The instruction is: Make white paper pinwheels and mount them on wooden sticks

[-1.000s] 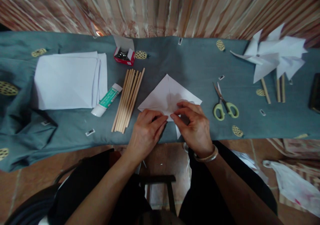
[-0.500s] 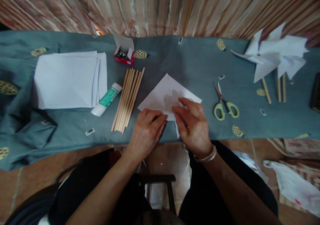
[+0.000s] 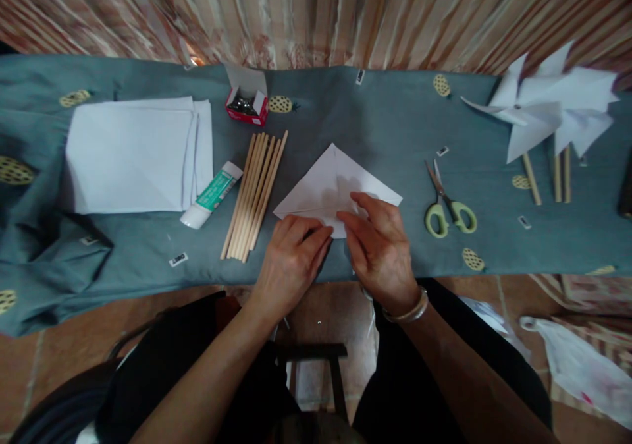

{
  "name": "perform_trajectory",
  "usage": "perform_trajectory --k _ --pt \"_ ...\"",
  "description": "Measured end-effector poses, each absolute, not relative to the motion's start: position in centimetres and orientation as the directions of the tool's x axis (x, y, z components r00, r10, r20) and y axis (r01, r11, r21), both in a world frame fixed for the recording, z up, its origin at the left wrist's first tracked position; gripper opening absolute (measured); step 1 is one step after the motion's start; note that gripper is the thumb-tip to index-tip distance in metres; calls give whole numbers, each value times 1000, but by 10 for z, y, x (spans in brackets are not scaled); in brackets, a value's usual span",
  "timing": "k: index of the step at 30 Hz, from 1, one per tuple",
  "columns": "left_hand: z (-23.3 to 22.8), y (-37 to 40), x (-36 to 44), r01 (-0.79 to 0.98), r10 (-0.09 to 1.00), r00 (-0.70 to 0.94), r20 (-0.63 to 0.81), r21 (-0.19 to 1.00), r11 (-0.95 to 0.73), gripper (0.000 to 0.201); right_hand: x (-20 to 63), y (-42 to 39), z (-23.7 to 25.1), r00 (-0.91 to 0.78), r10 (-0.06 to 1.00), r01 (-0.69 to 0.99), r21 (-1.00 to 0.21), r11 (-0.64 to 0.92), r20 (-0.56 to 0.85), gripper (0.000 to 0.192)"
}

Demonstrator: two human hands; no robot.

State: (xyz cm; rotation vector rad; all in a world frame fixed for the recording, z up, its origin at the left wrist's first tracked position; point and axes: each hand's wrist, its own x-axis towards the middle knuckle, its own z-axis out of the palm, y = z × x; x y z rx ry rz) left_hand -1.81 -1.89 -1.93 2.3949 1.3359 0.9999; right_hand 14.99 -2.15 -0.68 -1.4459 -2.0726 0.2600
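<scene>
A person seated at a cloth-covered table works with both bare hands on a folded sheet of white paper (image 3: 316, 186), which lies flat in the middle of the table, near its front edge, one point facing away. The left hand (image 3: 293, 249) rests at the paper's near edge, thumb and forefinger drawn close together; whether paper is pinched between them cannot be told. The right hand (image 3: 382, 253), a bracelet (image 3: 409, 307) at its wrist, reaches over the paper's right half with fingers loosely bent and a narrow gap between thumb and forefinger; whether it grips the sheet is hidden.

To the left of the paper, a bundle of wooden sticks (image 3: 253, 197) lies slanted beside a white tube (image 3: 211, 195) with a green label. The tube sits at the near right corner of a stack of white sheets (image 3: 129, 157). Behind the sticks stands an open red box (image 3: 247, 107), shiny contents inside. To the right, scissors (image 3: 448, 208) with green handles lie with blades slightly parted, pointing away. Farther right, white pinwheels (image 3: 538, 108) on sticks overlap one another on the blue-green cloth (image 3: 395, 124). A striped curtain (image 3: 316, 19) hangs beyond the table.
</scene>
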Motion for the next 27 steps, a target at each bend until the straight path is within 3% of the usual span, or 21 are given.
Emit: perform_trajectory --k 17,27 --pt "-20 -19 -18 660 817 352 457 498 -562 15 151 -20 -10 -239 916 812 -451 371 323 32" --pt "-20 -20 -19 670 834 359 418 506 -542 15 142 -24 -20 -270 915 864 -345 368 300 35"
